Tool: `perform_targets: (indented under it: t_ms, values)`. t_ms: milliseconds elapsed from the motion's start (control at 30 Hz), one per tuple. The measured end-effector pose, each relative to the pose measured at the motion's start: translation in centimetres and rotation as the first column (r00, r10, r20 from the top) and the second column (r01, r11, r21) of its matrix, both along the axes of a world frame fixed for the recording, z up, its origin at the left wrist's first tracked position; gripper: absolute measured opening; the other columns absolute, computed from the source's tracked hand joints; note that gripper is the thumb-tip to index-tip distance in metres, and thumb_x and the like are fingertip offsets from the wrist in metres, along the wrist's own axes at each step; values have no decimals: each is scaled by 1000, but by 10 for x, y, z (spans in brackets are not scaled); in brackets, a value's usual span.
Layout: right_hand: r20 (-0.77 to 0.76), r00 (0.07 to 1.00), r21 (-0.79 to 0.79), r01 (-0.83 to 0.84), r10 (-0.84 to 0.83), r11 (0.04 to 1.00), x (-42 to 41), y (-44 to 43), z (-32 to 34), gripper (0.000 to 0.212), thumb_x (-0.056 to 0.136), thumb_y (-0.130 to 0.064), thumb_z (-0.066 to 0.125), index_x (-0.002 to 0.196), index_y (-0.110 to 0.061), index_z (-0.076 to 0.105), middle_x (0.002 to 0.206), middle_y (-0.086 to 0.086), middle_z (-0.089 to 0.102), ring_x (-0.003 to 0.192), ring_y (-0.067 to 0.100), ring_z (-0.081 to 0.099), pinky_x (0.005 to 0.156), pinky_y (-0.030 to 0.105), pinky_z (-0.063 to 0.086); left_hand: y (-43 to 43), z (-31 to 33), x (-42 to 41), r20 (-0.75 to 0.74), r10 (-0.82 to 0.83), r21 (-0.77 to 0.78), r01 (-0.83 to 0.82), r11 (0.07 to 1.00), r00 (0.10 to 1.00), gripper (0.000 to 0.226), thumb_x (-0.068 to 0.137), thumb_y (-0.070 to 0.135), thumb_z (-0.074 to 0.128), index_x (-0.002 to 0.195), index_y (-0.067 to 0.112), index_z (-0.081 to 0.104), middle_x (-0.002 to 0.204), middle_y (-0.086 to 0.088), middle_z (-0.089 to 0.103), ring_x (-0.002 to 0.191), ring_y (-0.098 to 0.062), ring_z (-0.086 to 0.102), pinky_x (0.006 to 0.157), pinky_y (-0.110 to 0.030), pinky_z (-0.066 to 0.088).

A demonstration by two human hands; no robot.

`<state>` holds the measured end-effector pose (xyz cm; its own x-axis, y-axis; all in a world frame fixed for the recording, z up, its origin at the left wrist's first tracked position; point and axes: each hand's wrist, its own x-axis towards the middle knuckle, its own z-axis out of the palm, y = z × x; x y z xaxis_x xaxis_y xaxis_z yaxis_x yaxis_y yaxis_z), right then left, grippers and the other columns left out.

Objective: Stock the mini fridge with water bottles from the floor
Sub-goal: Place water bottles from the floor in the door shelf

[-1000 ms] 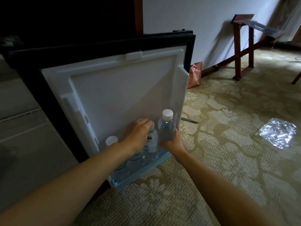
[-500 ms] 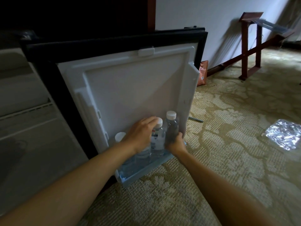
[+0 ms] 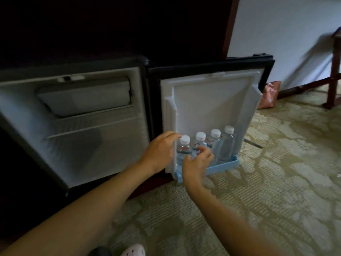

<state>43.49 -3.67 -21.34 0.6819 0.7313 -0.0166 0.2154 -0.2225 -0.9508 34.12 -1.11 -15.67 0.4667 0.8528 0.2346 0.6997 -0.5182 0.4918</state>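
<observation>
Open mini fridge [image 3: 73, 126] on a patterned beige carpet [image 3: 276, 182], its door [image 3: 212, 100] swung right. Four white-capped water bottles [image 3: 227, 145] stand upright in a row in the pale blue door shelf [image 3: 225, 166]. Their red-and-white labels are too blurred to read. The left hand [image 3: 158, 152] reaches with loosely extended fingers to the leftmost bottle [image 3: 184, 146]. The right hand [image 3: 195, 165] curls its fingers before the second bottle [image 3: 200, 138]; whether it grips cannot be told. A pinkish packet [image 3: 269, 95] leans on the white wall [image 3: 276, 34].
</observation>
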Motion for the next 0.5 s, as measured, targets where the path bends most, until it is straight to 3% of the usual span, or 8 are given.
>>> perform_targets:
  t_ms: [133,267,367,500]
  values:
    - [-68,966,73,-243,248,967,-74,-33,47,33,87,2,50,118,-2,42,127,12,40,102,22,48,79,25,36,-44,29,-72,-6,200,-8,-200,980,980,43,91,-9,36,129,2,52,135,-11,51,125,-23,48,97,-17,31]
    - [-157,887,52,-431,434,901,-137,-62,79,25,91,-3,46,115,-8,41,126,12,41,67,8,41,63,27,37,-94,49,-153,-10,443,-5,-443,896,896,41,92,-4,37,127,7,55,132,-9,53,123,-25,50,100,-30,39]
    - [-200,817,53,-542,541,839,-186,-87,95,18,90,-4,44,102,-15,37,124,14,46,68,13,42,52,24,32,-141,61,-212,37,616,-10,-616,787,787,39,92,-1,37,124,9,58,130,-9,57,121,-24,53,100,-32,41]
    - [-262,696,71,-677,669,732,-244,-116,106,14,88,-5,45,100,-10,41,110,10,47,77,17,46,59,27,37,-193,68,-269,114,775,-88,-771,631,621,41,92,-3,34,121,8,61,130,-9,59,122,-23,54,100,-29,41]
